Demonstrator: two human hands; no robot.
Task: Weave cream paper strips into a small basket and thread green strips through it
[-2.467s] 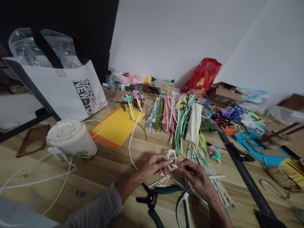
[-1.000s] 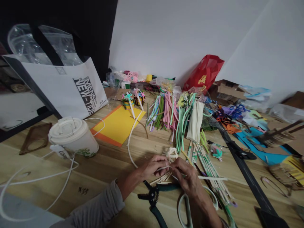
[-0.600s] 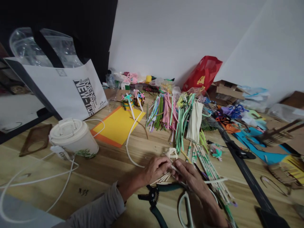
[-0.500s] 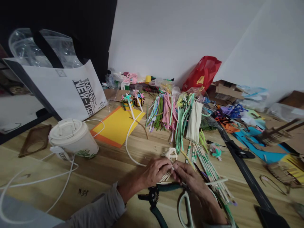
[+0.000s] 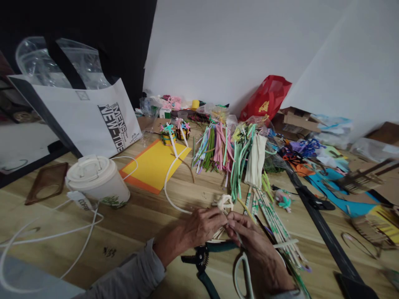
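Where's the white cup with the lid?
In the head view, the white lidded cup stands on the wooden table, left of the yellow card and in front of the white bag.

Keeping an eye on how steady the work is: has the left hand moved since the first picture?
Yes. The left hand now sits lower in view, toward the person, closer above the green-handled pliers, which hold their place.

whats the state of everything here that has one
left hand, gripping cream strips
right hand, pinching the cream strips at the knot
cream strip knot, tied, just above the hands
takeaway cup, lid on
green-handled pliers, lying under the hands
scissors, lying by the right hand, blades hidden
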